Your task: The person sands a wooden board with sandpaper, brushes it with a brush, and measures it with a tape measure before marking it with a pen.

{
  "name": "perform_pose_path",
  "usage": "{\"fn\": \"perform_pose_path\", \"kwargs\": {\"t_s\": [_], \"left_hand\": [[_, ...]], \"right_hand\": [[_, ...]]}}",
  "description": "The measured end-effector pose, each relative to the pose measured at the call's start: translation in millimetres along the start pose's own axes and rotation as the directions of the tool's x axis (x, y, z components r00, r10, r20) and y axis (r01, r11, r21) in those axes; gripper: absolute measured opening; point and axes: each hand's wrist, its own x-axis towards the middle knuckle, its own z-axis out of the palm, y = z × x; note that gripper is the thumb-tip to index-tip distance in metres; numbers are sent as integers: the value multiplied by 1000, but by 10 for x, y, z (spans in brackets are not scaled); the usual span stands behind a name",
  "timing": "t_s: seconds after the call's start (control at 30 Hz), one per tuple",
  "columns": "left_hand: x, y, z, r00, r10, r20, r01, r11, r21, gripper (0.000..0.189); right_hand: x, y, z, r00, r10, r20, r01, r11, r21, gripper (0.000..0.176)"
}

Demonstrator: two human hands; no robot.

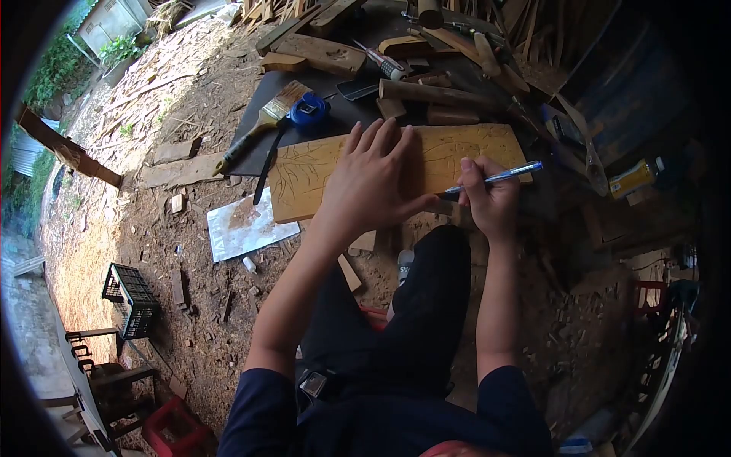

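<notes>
A long yellowish wooden board [304,171] lies across the near edge of the dark worktable, with branching lines drawn or cut into its left end and fainter lines to the right. My left hand [373,175] rests flat on the board's middle, fingers stretched toward its far edge. In my right hand [489,194] a blue pen [512,174] is pinched, its tip pointing left near the board's front edge and its end sticking out to the right. My left thumb reaches close to the pen's tip.
Behind the board on the dark worktable [263,97] are a paintbrush [276,114], a blue tape measure [308,113], a utility knife [384,64] and several wood pieces. A white sheet [247,225] lies on the chip-strewn ground. A black crate [131,301] stands left, a yellow-labelled bottle [633,179] right.
</notes>
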Motion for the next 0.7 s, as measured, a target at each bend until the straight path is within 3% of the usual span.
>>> {"fn": "perform_pose_path", "kwargs": {"t_s": [0.7], "left_hand": [[-5,1,10,1000,0,-15,0,1000,2,117]], "right_hand": [[1,-22,52,998,-64,-9,63,997,-50,41]]}}
